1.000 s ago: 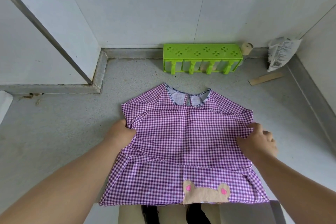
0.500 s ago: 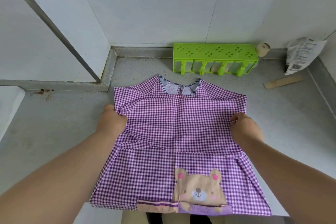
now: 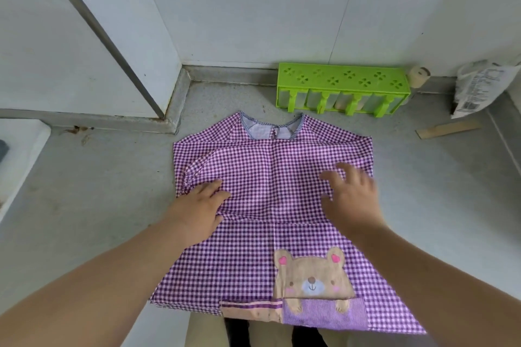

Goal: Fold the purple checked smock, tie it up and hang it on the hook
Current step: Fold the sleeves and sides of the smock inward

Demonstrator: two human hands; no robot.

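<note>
Where smock (image 3: 270, 205) lies, flat hands (image 3: 197, 208).

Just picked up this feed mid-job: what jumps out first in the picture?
The purple checked smock lies spread flat on the grey counter, bear patch at its near hem. The left hand and right hand rest on it. A bright green rack stands behind, against the wall.

White bag (image 3: 479, 87) at far right: dark print and barcode-like block, too blurred to read. No other text legible.
</note>
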